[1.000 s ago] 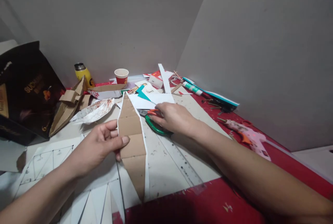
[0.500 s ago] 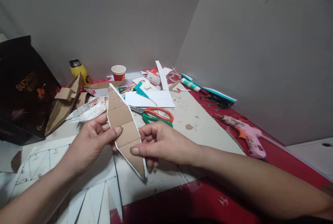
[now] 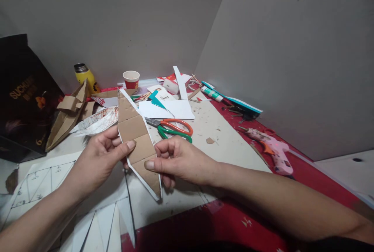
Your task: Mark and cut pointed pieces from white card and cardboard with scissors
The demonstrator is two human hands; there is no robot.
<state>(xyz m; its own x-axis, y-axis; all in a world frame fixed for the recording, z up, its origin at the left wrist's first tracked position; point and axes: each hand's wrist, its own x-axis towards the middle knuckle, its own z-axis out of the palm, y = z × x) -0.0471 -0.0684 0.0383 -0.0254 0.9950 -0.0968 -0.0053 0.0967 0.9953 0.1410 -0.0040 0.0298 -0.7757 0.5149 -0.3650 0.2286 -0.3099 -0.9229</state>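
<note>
A long brown cardboard piece (image 3: 133,127), pointed at both ends, crossed by fold lines and edged in white, is held up over the table. My left hand (image 3: 106,152) pinches its left edge, thumb on the brown face and fingers behind. On the lower right edge, my right hand (image 3: 175,161) pinches it the same way. Just behind my right hand lie scissors (image 3: 175,126) with one orange and one green handle. White paper with drawn lines (image 3: 43,181) is spread below my left forearm.
A pink glue gun (image 3: 273,148) lies on the red cloth at right. Farther back are a paper cup (image 3: 131,80), a yellow bottle (image 3: 86,78), a folded cardboard boat shape (image 3: 68,113) and white card (image 3: 175,109). A black box (image 3: 26,96) stands at left.
The whole view has shifted slightly, so things sit a little farther left. Both hands keep the same grip on the cardboard piece.
</note>
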